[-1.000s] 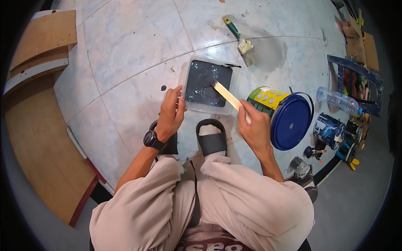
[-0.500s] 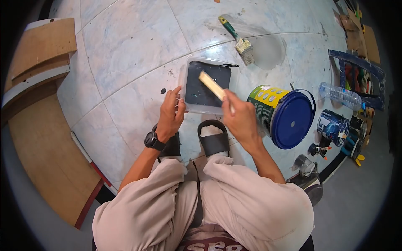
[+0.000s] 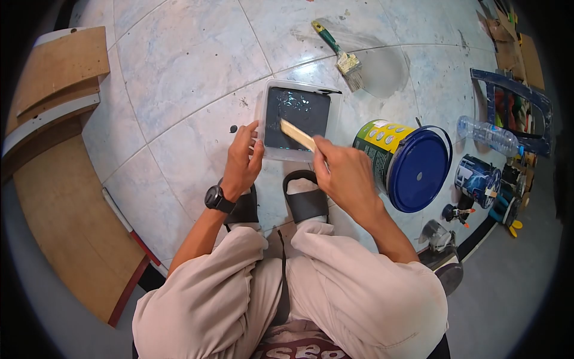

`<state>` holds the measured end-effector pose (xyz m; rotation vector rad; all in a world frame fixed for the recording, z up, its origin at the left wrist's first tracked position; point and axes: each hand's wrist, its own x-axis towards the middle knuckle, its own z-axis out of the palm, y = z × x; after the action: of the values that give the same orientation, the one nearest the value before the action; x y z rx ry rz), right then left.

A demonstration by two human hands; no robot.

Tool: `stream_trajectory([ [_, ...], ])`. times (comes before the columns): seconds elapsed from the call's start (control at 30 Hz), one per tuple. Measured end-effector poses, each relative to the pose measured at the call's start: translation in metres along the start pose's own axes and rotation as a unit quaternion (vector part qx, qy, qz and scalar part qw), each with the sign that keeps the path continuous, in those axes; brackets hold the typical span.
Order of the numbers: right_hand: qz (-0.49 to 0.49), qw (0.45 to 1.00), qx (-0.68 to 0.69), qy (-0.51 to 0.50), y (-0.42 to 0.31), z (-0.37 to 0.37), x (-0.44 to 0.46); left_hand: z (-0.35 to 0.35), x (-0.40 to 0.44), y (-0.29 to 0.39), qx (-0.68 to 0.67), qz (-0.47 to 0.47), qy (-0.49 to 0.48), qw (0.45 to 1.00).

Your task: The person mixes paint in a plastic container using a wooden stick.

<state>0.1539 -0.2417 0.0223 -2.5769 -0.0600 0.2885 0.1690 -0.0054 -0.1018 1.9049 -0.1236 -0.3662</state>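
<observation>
A clear plastic container (image 3: 336,119) holding dark grey paint (image 3: 302,113) stands on the tiled floor in front of my feet. My left hand (image 3: 242,160) grips the container's left wall near its lower corner, fingers outside and thumb at the near side. In my right hand (image 3: 344,170) is a flat pale wooden stick (image 3: 297,134), slanting up to the left, its far end in the paint. To the right of the container, a yellow and green bucket with a blue lid (image 3: 420,170) lies near my right hand.
Beyond the container lies a green-handled paintbrush (image 3: 338,55). At the right are a plastic bottle (image 3: 487,135), a dark paint can (image 3: 476,178), a spray gun (image 3: 457,213) and a blue frame (image 3: 520,107). Curved wooden boards (image 3: 66,215) stand at the left.
The stick has swept left across the paint and then down toward the near side, with my right hand moving left. My left hand has stayed at the container.
</observation>
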Motion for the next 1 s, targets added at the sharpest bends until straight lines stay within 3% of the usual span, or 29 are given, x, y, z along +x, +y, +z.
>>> stream_trajectory([
  [0.17, -0.005, 0.993, -0.098, -0.065, 0.002, -0.041, -0.005, -0.004, 0.023, 0.004, -0.017, 0.004, 0.017, 1.000],
  [0.23, -0.043, 0.987, -0.151, -0.026, 0.000, -0.047, 0.010, -0.002, 0.048, 0.006, -0.011, 0.047, 0.030, 0.998],
  [0.37, -0.071, 0.976, -0.206, -0.014, 0.007, -0.029, 0.030, 0.004, 0.094, 0.012, 0.028, 0.041, 0.019, 0.999],
  [0.47, -0.019, 0.985, -0.168, -0.031, 0.010, -0.030, 0.005, 0.003, 0.109, 0.006, 0.080, 0.042, -0.030, 0.995],
  [0.63, -0.009, 0.992, -0.104, -0.066, 0.001, -0.034, -0.018, 0.004, 0.106, 0.003, 0.060, 0.021, -0.013, 0.998],
  [0.73, -0.034, 0.994, -0.098, -0.023, 0.003, -0.027, 0.003, 0.007, 0.092, 0.009, 0.050, 0.002, 0.012, 0.999],
  [0.83, -0.045, 0.989, -0.142, 0.021, 0.002, -0.024, 0.017, 0.006, 0.079, 0.014, 0.011, -0.015, 0.039, 0.999],
  [1.0, 0.000, 0.979, -0.204, -0.026, -0.002, -0.031, 0.005, 0.003, 0.072, 0.010, -0.002, -0.061, 0.065, 0.996],
])
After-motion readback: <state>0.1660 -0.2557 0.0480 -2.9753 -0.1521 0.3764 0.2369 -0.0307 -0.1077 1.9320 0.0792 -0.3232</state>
